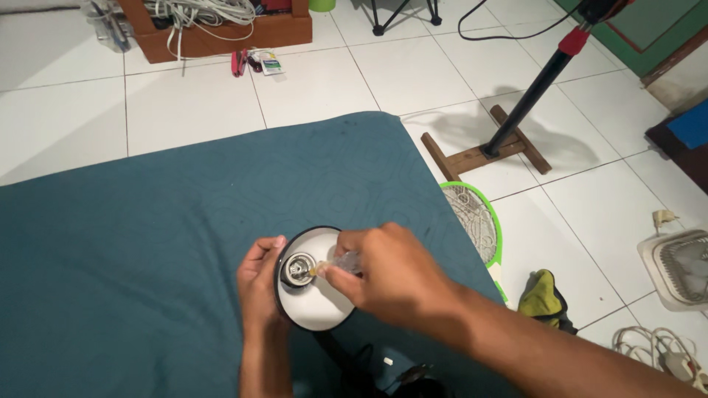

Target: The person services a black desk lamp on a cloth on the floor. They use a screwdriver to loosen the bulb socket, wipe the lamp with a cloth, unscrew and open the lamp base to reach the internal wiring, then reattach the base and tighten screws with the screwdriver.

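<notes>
1. Lamp shade (pixel 317 313), round with a black rim and a white inside, is laid open-side up on the teal mat (pixel 147 258), low in the view at about 6 o'clock.
2. Steadying is done by the left hand (pixel 259 284): it is curled against the shade's rim at 9 o'clock, thumb on the edge, fingers closed round the outside.
3. A small clear-handled screwdriver (pixel 343 263) is pinched by the right hand (pixel 383 273), closed on it, with the tip aimed into the metal socket (pixel 299 268) at the shade's centre.
4. For the step to be done well, it is judged that the driver should be kept in line with the screw, pressed straight down, and turned slowly, while the rim is held firm so the shade cannot spin on the soft mat.
5. Whether the tip is seated in a screw head cannot be told; the fingers hide it.
6. Counts: 2 hands, 1 shade, 1 socket, 1 screwdriver, 1 mat.
7. Around it: 1 green racket-shaped swatter (pixel 476 221) at 3 o'clock off the mat edge, 1 black pole on a wooden cross base (pixel 487 151) at 1 o'clock, 1 wooden tray of white cables (pixel 221 26) at 11 o'clock, 1 white fan (pixel 682 269) far right.
</notes>
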A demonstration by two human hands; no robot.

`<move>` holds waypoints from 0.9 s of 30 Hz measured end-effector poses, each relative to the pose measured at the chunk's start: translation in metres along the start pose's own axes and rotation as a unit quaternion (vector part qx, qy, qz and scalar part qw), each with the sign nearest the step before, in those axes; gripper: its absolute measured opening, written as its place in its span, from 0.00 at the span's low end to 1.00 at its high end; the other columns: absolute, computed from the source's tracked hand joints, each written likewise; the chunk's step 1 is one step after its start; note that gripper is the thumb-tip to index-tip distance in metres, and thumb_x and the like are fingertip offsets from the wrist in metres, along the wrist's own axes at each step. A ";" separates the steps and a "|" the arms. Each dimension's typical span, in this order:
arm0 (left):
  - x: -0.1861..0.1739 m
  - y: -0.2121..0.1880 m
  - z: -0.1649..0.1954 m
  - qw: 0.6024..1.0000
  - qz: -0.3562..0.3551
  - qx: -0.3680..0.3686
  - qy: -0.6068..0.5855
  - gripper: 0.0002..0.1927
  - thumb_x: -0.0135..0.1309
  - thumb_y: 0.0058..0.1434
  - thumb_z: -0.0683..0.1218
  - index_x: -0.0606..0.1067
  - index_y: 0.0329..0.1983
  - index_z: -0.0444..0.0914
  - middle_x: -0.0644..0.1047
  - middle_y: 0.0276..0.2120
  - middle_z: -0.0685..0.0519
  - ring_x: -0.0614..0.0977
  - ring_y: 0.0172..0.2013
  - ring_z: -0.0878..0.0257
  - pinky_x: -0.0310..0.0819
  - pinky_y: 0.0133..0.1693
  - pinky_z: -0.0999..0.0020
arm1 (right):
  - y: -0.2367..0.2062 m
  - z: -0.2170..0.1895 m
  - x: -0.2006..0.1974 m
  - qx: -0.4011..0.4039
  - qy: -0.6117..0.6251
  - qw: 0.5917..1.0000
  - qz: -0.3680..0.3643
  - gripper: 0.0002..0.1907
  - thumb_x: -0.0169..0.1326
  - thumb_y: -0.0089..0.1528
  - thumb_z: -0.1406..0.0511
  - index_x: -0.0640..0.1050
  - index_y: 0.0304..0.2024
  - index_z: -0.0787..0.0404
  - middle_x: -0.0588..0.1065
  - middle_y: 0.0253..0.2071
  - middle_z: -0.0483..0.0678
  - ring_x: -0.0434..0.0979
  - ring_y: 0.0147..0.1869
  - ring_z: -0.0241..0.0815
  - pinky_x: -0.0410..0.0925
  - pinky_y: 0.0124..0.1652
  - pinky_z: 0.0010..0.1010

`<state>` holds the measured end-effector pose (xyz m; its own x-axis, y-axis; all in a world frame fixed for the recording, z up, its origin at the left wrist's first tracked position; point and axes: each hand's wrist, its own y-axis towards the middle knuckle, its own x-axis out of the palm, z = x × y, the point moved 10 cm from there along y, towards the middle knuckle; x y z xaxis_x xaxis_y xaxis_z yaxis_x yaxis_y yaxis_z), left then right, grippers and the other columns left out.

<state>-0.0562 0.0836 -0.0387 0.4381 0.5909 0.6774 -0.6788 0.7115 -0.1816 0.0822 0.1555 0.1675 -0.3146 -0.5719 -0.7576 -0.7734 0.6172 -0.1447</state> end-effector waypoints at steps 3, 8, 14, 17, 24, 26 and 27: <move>0.008 -0.007 0.017 0.999 -0.010 0.035 0.015 0.06 0.55 0.71 0.42 0.75 0.40 0.34 0.78 0.29 0.53 0.77 0.27 0.70 0.72 0.29 0.74 | -0.004 0.008 -0.002 0.057 -0.040 0.997 -0.023 0.19 0.62 0.58 0.53 0.82 0.40 0.61 0.79 0.22 0.59 0.83 0.29 0.55 0.73 0.32 0.41; 0.009 -0.010 0.028 0.998 0.026 0.049 0.007 0.06 0.52 0.67 0.42 0.75 0.37 0.34 0.81 0.34 0.49 0.81 0.32 0.66 0.77 0.36 0.72 | -0.022 -0.026 -0.015 -0.148 0.103 0.983 -0.020 0.17 0.55 0.60 0.61 0.69 0.47 0.64 0.77 0.35 0.55 0.80 0.32 0.53 0.70 0.30 0.41; 0.000 -0.021 0.043 0.994 0.017 0.096 0.050 0.06 0.53 0.69 0.42 0.75 0.38 0.33 0.80 0.35 0.49 0.79 0.34 0.67 0.73 0.38 0.74 | -0.030 0.005 -0.006 -0.011 -0.152 0.988 -0.014 0.18 0.56 0.66 0.51 0.73 0.41 0.57 0.80 0.31 0.55 0.82 0.36 0.57 0.72 0.35 0.44; 0.000 -0.027 0.051 0.991 0.000 0.118 0.064 0.07 0.53 0.70 0.42 0.75 0.38 0.33 0.80 0.36 0.49 0.78 0.35 0.67 0.73 0.39 0.74 | -0.042 -0.023 -0.016 -0.106 -0.119 0.986 0.047 0.20 0.58 0.63 0.54 0.70 0.44 0.63 0.78 0.32 0.57 0.78 0.30 0.60 0.69 0.29 0.46; 0.004 -0.038 0.064 0.988 0.005 0.134 0.074 0.06 0.52 0.70 0.42 0.74 0.38 0.33 0.79 0.37 0.48 0.78 0.37 0.66 0.73 0.43 0.73 | -0.044 -0.036 -0.013 -0.091 -0.101 0.990 0.036 0.19 0.59 0.66 0.52 0.71 0.41 0.60 0.78 0.26 0.55 0.79 0.29 0.59 0.70 0.29 0.48; 0.005 -0.041 0.068 0.989 0.004 0.134 0.068 0.08 0.51 0.71 0.42 0.74 0.37 0.33 0.79 0.37 0.47 0.78 0.37 0.66 0.72 0.43 0.72 | -0.040 -0.021 -0.006 -0.019 -0.145 0.989 0.007 0.19 0.55 0.66 0.50 0.72 0.42 0.57 0.79 0.28 0.53 0.81 0.34 0.56 0.71 0.34 0.47; 0.005 -0.042 0.069 0.989 0.003 0.133 0.064 0.08 0.51 0.72 0.42 0.74 0.37 0.32 0.78 0.37 0.47 0.78 0.37 0.65 0.72 0.43 0.72 | -0.040 -0.012 -0.003 0.017 -0.166 0.986 -0.008 0.19 0.53 0.67 0.48 0.72 0.43 0.55 0.80 0.30 0.53 0.81 0.36 0.55 0.72 0.37 0.46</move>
<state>-0.0657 0.0304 0.0219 0.4930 0.6507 0.5776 -0.8055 0.5922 0.0205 0.1072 0.1261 0.1832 -0.0998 -0.3765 -0.9210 -0.7558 0.6307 -0.1760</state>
